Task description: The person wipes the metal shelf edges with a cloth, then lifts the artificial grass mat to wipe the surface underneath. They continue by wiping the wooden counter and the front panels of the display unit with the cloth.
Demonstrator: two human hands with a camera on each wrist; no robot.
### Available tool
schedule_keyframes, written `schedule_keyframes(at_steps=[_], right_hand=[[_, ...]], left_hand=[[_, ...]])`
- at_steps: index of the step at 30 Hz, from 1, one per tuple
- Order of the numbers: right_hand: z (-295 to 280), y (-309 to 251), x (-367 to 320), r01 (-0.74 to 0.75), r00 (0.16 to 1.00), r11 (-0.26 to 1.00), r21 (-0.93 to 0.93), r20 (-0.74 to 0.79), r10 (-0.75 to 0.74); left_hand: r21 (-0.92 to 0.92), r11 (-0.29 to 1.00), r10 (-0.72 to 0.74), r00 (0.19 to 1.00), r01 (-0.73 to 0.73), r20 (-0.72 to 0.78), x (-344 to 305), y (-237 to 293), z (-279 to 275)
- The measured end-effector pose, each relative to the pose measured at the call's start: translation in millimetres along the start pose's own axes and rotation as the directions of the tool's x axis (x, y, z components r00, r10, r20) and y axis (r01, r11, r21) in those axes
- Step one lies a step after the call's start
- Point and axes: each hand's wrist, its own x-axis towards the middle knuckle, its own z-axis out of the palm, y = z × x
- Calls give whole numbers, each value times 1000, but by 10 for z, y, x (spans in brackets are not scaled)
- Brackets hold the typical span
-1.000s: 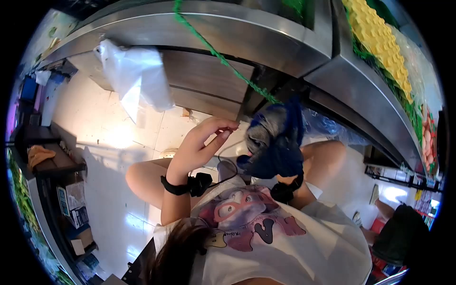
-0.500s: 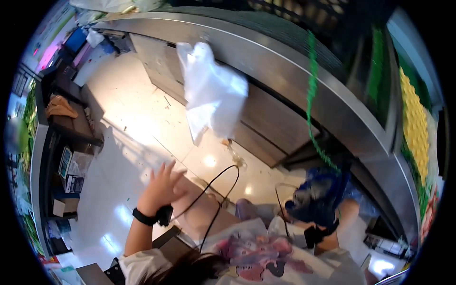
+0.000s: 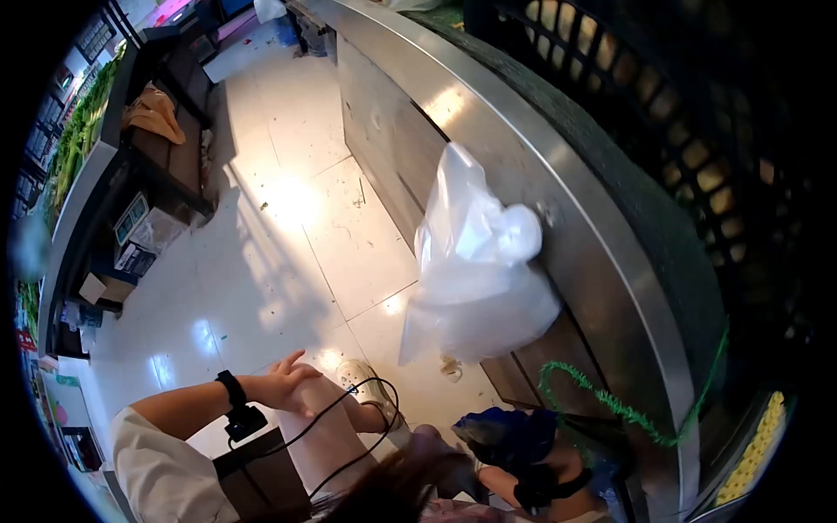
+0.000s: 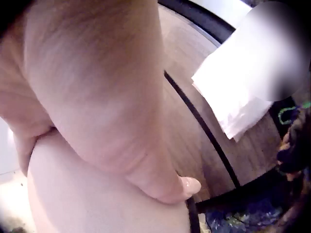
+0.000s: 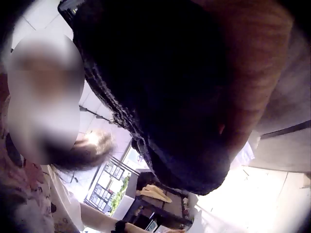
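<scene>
My left hand (image 3: 283,383) rests with relaxed fingers on the bare left knee (image 3: 318,436). In the left wrist view its thumb lies along the skin of the leg (image 4: 102,194). My right hand (image 5: 255,73) holds a dark blue cloth (image 3: 510,436) low beside the counter. Up close, this bunched cloth has a frayed edge and hides the fingers. A green fuzzy cord (image 3: 602,401) hangs over the counter's rim near that hand.
A white plastic bag (image 3: 488,288) hangs on the steel-edged counter (image 3: 610,235). Black crates (image 3: 663,105) stand on top of it. Across the tiled floor (image 3: 288,253) is a low shelf with an orange cloth (image 3: 157,113). A black cable (image 3: 349,392) loops from my left wrist.
The view has swung left along the aisle. My left hand has gone from fingers raised before my body, through a spread pose, down onto the knee. The blue cloth stays with my right hand.
</scene>
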Motion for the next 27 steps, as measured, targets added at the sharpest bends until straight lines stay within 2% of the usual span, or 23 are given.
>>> schedule_keyframes(at_steps=[3, 5, 7, 8, 11, 12, 13, 14, 16, 17, 19, 20, 23, 24, 25, 27], right_hand=[[319, -156, 85, -24, 997, 912, -410, -73, -7], [590, -419, 169, -82, 997, 698, -712, -61, 55], [1040, -786, 226, -120, 993, 493, -862, -104, 58], [1412, -1080, 326, -140, 989, 430, -892, -143, 26], [1660, -1275, 404, -118, 982, 770, -627, -188, -2], [1736, -1264, 399, -175, 944, 960, -220, -314, 100], [1827, -1262, 357, -161, 886, 959, 234, -393, 244], [1226, -871, 101, -156, 938, 988, 16, -312, 154], [1726, -1259, 322, -270, 878, 958, 95, -383, 286], [1897, -1336, 373, -303, 847, 942, 143, -413, 335], [1967, -1344, 408, -312, 859, 940, 140, -380, 342], [2020, -1391, 409, -314, 866, 939, 138, -364, 343], [2359, -1718, 622, -334, 898, 938, -88, -333, 289], [2586, -1887, 743, -358, 871, 934, -16, -367, 327], [2801, -2025, 875, -353, 854, 936, -18, -414, 314], [3172, -2266, 1111, -347, 817, 938, -23, -498, 290]], left_hand=[[-58, 995, 86, 996, -85, 23, 123, -131, -79], [-71, 986, 152, 987, -148, 57, 192, -198, -183], [-97, 984, 160, 979, -148, 123, 183, -121, -271], [-143, 980, 158, 974, -135, 163, 101, 26, -396], [-121, 977, 198, 959, -176, 201, 152, 27, -277], [-126, 971, 227, 952, -204, 205, 191, -25, -177], [-170, 963, 243, 946, -209, 215, 182, -49, -112], [-211, 954, 258, 940, -212, 224, 146, -6, -34], [-287, 927, 322, 908, -243, 269, -51, -46, -16], [-407, 852, 425, 890, -330, 169, -167, -47, 30], [-355, 840, 466, 881, -411, 82, -94, -112, 502], [-298, 822, 539, 832, -485, 134, -77, -119, 567], [-415, 840, 489, 820, -350, 297, -154, 18, 362], [-417, 846, 479, 817, -332, 322, -177, 60, 337], [-361, 859, 470, 840, -364, 272, -143, 61, 541], [-324, 855, 501, 805, -405, 317, -80, 38, 587]])
